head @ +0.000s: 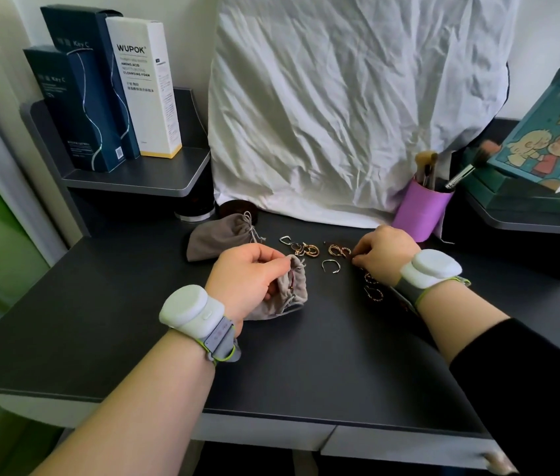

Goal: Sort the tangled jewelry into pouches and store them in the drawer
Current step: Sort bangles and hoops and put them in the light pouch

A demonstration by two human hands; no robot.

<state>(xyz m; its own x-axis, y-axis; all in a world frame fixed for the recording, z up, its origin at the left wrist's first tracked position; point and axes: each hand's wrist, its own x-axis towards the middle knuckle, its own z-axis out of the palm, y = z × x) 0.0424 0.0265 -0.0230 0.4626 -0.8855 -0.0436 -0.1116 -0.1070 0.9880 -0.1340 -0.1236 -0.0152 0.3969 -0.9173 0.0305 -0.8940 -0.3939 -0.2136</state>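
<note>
- Two grey pouches: one (285,293) held open-mouthed in the left hand (247,280), its grip curled on the rim; the other (218,240) lies drawn shut toward the bench's (340,355) back edge.
- Right hand (383,250): its grip pinches at a piece of jewelry; the piece itself is too small to tell.
- Loose rings and hoops (309,250) lie scattered between the hands; exact count unclear.
- One purple brush cup (421,213) stands just behind the right hand; three boxes (113,94) stand on the left shelf.
- Bare bench surface runs to the front edge.
</note>
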